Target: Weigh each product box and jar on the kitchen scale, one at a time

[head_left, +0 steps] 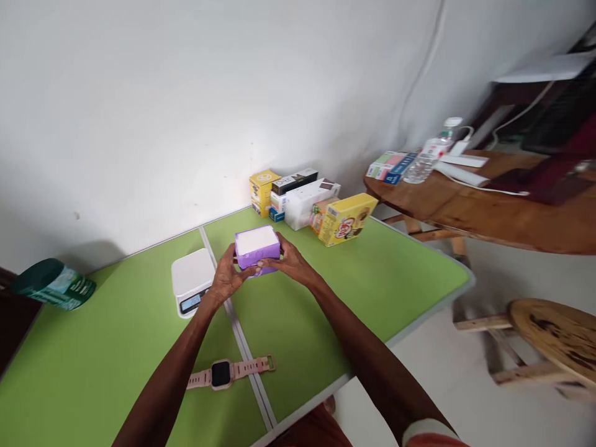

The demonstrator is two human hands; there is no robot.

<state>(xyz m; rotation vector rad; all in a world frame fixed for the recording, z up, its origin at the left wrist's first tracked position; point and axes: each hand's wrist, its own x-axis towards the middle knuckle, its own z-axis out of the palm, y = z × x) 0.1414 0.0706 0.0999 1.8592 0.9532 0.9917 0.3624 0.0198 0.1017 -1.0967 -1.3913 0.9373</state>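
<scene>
Together, our left hand [227, 275] and right hand [292, 259] gripped a purple-and-white box [257, 249] by its sides above the green table [298, 310], with the white scale [192, 279] near our left hand and a pink-strapped watch [221, 374] lying nearer us.

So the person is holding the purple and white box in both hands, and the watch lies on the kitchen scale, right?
Not quite: the head view shows the watch lying on the green tabletop, nearer the person than the scale. Both hands do hold the purple and white box.
</scene>
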